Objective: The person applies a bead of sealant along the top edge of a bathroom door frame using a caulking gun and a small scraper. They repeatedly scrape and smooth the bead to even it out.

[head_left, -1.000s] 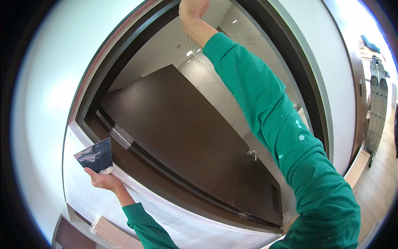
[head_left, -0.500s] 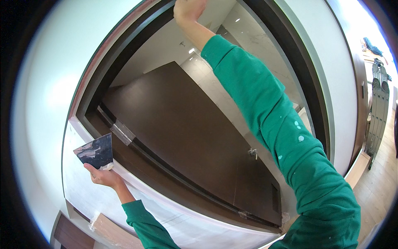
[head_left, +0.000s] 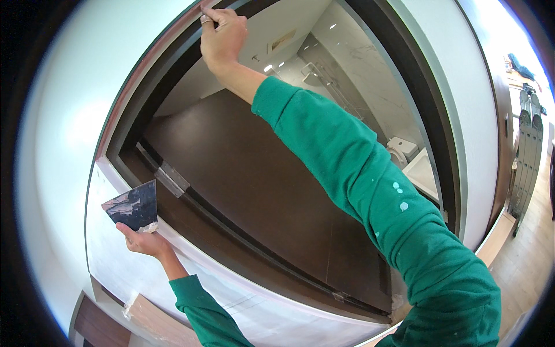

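Note:
My left hand (head_left: 143, 240) holds a wide flat scraper blade (head_left: 134, 205), dark with pale smears of filler, up beside the white wall (head_left: 115, 272) at the door frame's left side. My right hand (head_left: 222, 36) is raised on a green sleeve (head_left: 358, 173) to the top left corner of the dark door frame (head_left: 136, 110). Its fingers are closed and pressed against the reddish strip on the frame's edge (head_left: 173, 34). Whether they pinch anything is hidden.
A dark brown door (head_left: 260, 196) stands swung inward on a metal hinge (head_left: 171, 178). Beyond it lies a tiled bathroom with a white toilet (head_left: 399, 151). A folded ladder (head_left: 527, 156) leans at the right above a wooden floor (head_left: 529, 254).
My right hand has come down and left along the frame's top edge and is now fully in view. The left hand with the scraper has barely moved.

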Available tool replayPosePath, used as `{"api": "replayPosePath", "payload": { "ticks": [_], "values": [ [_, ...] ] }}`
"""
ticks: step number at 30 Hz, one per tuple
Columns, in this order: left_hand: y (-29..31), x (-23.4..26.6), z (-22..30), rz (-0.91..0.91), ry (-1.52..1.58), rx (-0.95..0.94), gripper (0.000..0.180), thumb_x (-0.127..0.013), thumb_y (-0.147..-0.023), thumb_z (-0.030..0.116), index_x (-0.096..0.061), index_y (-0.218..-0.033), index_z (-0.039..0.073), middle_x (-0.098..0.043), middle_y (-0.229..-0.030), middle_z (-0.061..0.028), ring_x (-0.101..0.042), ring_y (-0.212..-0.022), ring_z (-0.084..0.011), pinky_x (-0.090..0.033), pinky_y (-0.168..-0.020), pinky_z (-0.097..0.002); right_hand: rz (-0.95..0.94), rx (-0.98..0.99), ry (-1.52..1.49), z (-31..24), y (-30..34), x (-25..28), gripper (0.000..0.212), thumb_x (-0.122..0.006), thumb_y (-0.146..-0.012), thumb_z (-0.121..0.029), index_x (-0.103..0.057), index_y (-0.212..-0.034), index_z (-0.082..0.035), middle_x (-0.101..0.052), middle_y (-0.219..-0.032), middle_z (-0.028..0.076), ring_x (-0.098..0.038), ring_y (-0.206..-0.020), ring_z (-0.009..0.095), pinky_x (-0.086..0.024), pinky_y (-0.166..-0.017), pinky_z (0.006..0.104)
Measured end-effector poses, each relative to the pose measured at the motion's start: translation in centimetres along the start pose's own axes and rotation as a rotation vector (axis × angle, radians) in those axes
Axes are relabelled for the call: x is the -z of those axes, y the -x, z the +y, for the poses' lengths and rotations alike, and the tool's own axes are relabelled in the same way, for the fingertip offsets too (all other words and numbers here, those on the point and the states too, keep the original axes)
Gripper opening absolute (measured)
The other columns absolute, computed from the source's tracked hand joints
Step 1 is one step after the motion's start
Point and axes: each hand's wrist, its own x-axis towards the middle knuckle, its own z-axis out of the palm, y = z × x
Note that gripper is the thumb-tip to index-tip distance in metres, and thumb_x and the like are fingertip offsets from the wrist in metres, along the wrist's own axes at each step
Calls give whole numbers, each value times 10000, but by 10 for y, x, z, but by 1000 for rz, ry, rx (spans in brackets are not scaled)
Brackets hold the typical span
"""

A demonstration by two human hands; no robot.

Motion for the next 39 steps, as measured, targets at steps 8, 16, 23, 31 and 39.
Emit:
{"api": "replayPosePath", "payload": {
  "ticks": [8,16,23,31,39],
  "values": [
    [4,-2,2,0,28,14,549,-585,-1029,463,-690,-1085,-72,-699,-1065,-101,-663,-962,-201,-535,-808,-295,-314,-135,-124,-23,25,14,167,-700,-883,-98,-817,-995,-141,-715,-935,84,-573,-900,284,-452,-823,414],
    [49,19,32,-128,322,488,632,-555,-1045,453,-479,-1439,-35,-617,-1314,-171,-625,-1142,-290,-515,-1002,-399,-805,-360,-184,-74,25,173,225,-704,-936,-138,-772,-1141,-74,-703,-996,98,-604,-856,153,-481,-756,300],
    [290,40,128,-252,730,1515,362,-554,-1055,341,-614,-1305,86,-700,-1204,-136,-692,-1055,-224,-583,-901,-394,-1417,-23,-11,-168,30,342,324,-764,-837,-81,-786,-1152,-151,-711,-1040,0,-551,-970,196,-443,-866,340],
    [346,18,194,-270,1041,1990,304,-530,-1066,277,-661,-1192,34,-753,-1034,-129,-756,-873,-202,-644,-758,-330,-1547,251,-10,-211,13,410,336,-791,-746,-80,-821,-1073,-151,-719,-1094,-35,-507,-910,174,-403,-774,336],
    [371,15,199,-399,1021,1880,390,-502,-1081,303,-641,-1190,-45,-738,-1055,-162,-751,-884,-210,-633,-810,-339,-1585,420,100,-199,-15,430,328,-786,-795,-99,-812,-1112,-180,-730,-1066,-72,-502,-924,165,-380,-768,329]
  ]
}}
